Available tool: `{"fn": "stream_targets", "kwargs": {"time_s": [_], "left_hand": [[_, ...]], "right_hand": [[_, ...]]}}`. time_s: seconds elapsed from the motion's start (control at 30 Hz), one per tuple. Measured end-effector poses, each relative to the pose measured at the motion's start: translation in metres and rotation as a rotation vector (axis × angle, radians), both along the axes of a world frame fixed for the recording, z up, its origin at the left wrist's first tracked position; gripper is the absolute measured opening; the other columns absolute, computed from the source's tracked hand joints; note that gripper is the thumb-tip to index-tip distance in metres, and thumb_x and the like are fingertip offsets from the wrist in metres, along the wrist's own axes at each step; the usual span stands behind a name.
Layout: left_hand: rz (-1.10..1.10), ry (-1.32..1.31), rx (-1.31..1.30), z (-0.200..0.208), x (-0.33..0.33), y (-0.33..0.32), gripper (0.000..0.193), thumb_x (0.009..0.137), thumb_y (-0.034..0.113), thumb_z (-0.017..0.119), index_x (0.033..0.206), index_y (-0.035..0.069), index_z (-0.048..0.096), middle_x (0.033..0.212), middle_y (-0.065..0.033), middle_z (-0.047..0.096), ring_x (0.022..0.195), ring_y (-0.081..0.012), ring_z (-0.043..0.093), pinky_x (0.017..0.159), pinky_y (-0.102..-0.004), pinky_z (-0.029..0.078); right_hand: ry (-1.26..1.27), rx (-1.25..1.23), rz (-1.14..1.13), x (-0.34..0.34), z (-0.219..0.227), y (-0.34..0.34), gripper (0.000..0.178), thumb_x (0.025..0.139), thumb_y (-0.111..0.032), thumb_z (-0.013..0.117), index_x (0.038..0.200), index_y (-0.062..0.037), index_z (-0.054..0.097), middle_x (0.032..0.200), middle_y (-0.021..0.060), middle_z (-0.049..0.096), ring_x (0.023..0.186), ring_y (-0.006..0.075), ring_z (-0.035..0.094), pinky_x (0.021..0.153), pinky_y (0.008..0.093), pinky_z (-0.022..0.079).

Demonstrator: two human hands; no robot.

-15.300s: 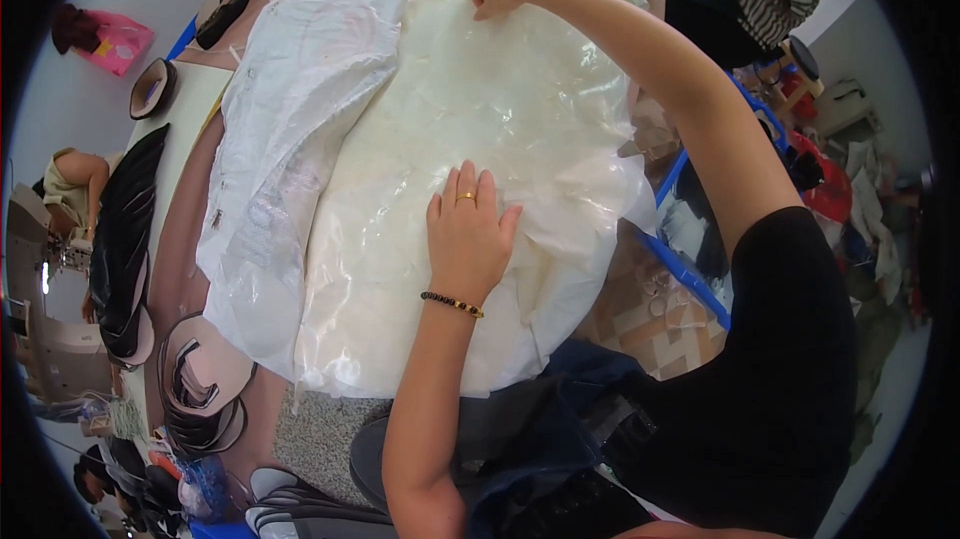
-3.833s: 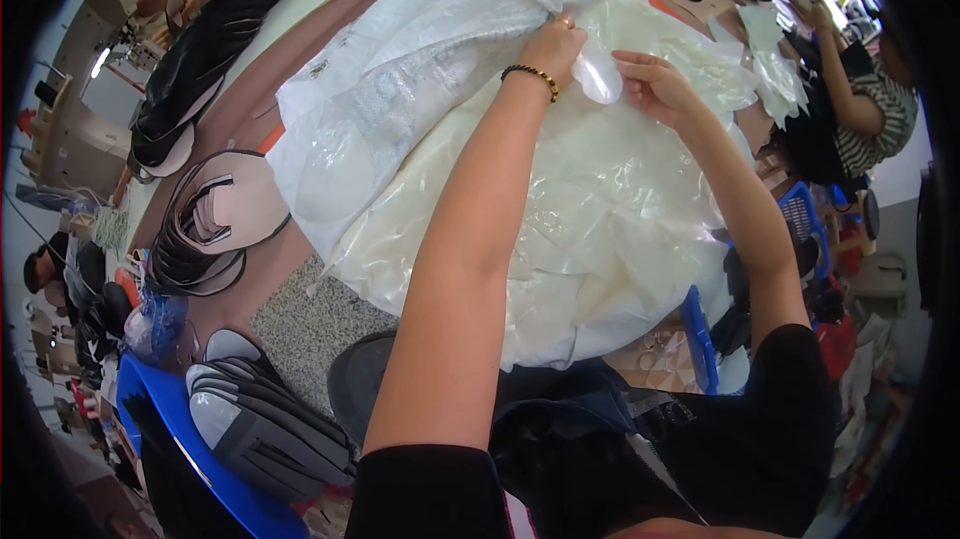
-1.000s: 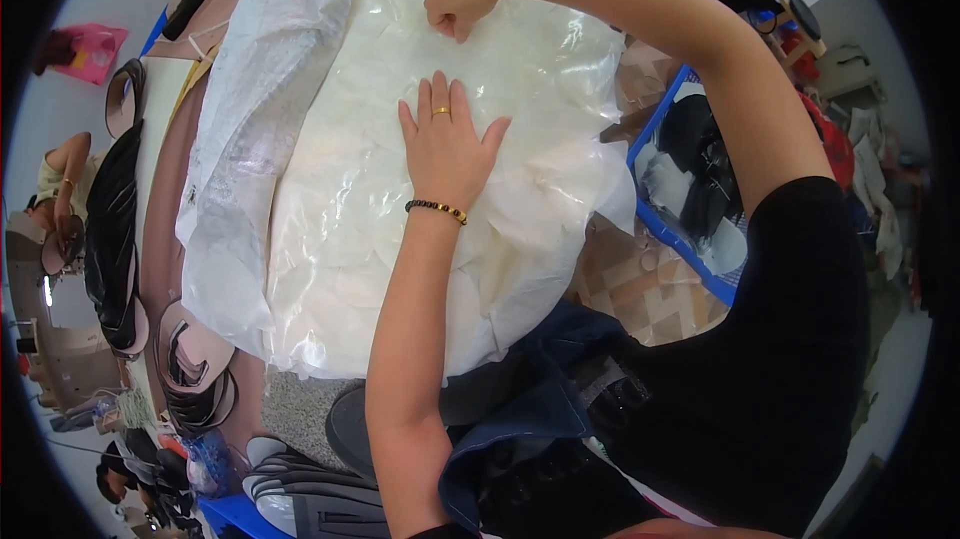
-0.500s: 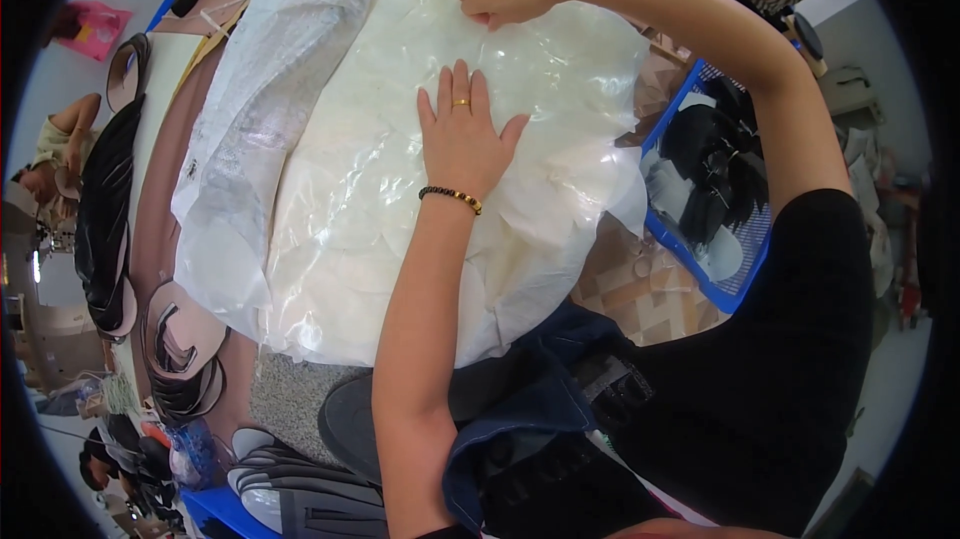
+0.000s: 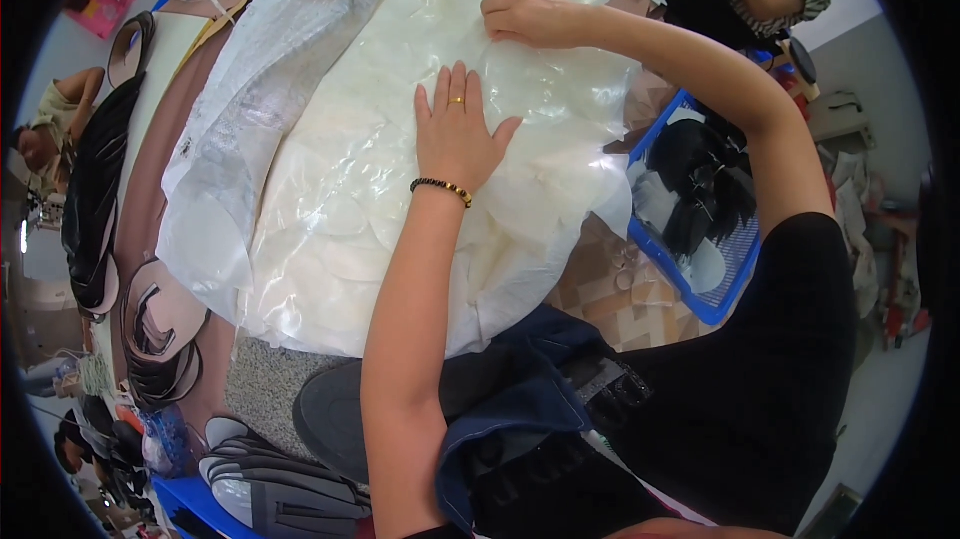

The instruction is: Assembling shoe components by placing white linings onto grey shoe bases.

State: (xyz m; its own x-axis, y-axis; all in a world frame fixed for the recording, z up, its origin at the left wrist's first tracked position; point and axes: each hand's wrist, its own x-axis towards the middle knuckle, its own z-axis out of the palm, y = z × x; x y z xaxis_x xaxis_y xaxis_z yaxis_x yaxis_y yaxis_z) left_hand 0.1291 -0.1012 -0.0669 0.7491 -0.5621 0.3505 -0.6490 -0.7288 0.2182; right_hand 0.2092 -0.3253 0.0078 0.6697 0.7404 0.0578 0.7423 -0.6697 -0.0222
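A broad heap of pale, glossy, translucent sheeting with rounded overlapping pieces in it lies before me. My left hand rests flat on its middle, fingers stretched and thumb out to the side. A ring and a beaded bracelet are on that hand and wrist. Farther off, my right hand lies on the sheeting with its fingers curled in. Their tips are hidden, so what they pinch, if anything, does not show. A whitish woven sack lies folded back along the heap's left side.
A blue plastic basket with black and clear pieces stands right of the heap. Stacked grey insole-shaped pieces lie at the lower left. Black shoe parts line the brown table. Other people are at the left and upper right.
My right hand has moved to the right and a little nearer, its fingers still curled. My left hand stays flat on the sheeting. The whole view has shifted slightly.
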Motion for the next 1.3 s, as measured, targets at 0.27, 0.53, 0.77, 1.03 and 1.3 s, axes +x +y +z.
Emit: {"fn": "stream_targets", "kwargs": {"time_s": [0.27,0.53,0.77,1.03,1.3], "left_hand": [[-0.021,0.024,0.007,0.003,-0.007,0.002,0.076,0.088,0.054,0.054,0.138,-0.001,0.042,0.149,-0.0158,0.037,0.141,-0.029,0.029,0.115,-0.0504,0.017],[-0.001,0.068,0.043,0.0,-0.009,0.005,0.075,0.088,0.053,0.055,0.14,0.001,0.041,0.149,-0.0148,0.037,0.141,-0.0277,0.028,0.116,-0.0493,0.016],[-0.023,0.111,0.044,0.007,-0.006,-0.001,0.076,0.087,0.052,0.057,0.141,0.001,0.04,0.151,-0.0152,0.034,0.143,-0.028,0.025,0.117,-0.0482,0.013],[0.003,0.538,-0.653,0.053,0.002,0.034,0.065,0.087,0.052,0.062,0.123,-0.001,0.049,0.127,-0.017,0.054,0.108,-0.0216,0.056,0.095,-0.0386,0.043],[0.174,0.723,-0.978,0.124,-0.166,0.146,0.035,0.087,0.017,0.072,0.1,0.002,0.043,0.093,-0.0073,0.057,0.073,-0.0084,0.053,0.066,-0.0208,0.046]], "right_hand": [[-0.238,0.013,0.143,-0.038,0.015,-0.023,0.009,0.084,-0.008,0.06,0.091,-0.0027,0.059,0.103,0.0076,0.056,0.106,0.025,0.051,0.094,0.0344,0.041],[-0.298,-0.203,0.357,-0.118,0.055,-0.021,0.018,0.077,-0.01,0.061,0.092,-0.0008,0.058,0.098,0.0079,0.055,0.103,0.026,0.052,0.095,0.0383,0.043],[-0.424,-0.237,0.131,-0.201,0.11,-0.034,0.018,0.078,-0.007,0.062,0.094,0.0014,0.058,0.098,0.0107,0.055,0.097,0.0287,0.056,0.092,0.0369,0.045],[-0.099,0.768,-0.395,-0.243,0.136,0.002,0.008,0.093,0.002,0.054,0.1,0.0033,0.056,0.094,0.0083,0.057,0.087,0.0154,0.058,0.081,0.0263,0.047],[0.288,0.844,-0.125,-0.223,0.09,0.115,0.01,0.095,-0.003,0.054,0.104,0.0021,0.056,0.093,0.004,0.057,0.084,0.0089,0.054,0.075,0.0225,0.045]]}}
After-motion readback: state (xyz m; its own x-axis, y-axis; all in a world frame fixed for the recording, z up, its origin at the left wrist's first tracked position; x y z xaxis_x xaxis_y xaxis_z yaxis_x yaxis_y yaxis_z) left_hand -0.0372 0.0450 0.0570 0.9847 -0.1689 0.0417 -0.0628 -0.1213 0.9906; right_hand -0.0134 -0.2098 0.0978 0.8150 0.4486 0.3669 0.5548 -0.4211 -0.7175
